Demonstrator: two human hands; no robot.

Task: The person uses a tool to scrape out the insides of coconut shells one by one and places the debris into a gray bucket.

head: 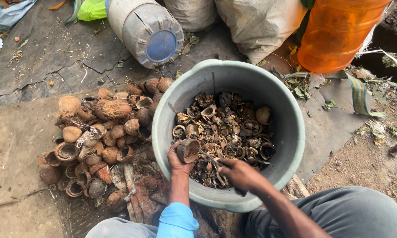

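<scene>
A: The left hand is closed around a coconut shell half, hollow side up, held over the near-left rim of the grey tub; the right hand is curled tight on a thin metal tool whose tip reaches into the shell's mouth.

B: So the point works just beside the gripping fingers; I judge that the main risk; if the tool skids off the hard inner wall it could jab the left palm or thumb.

A: Agreed; the shell is round and dry, so a hard pry might also twist it out of the grip; it would drop among the scraps that cover the tub's bottom, or over the rim onto the ground.

B: The tub itself looks to sit partly on a wooden board at its near-right edge; a heavy push down on the rim could rock it, I think.

A: The heap of coconut shells lies on the flat sheet against the tub's left side; a knock from the left elbow could send some rolling.

B: Flying chips are likely too; brittle shell can snap under leverage.

A: How sharp the tool's tip is, I cannot tell; it is too thin to read.
</scene>
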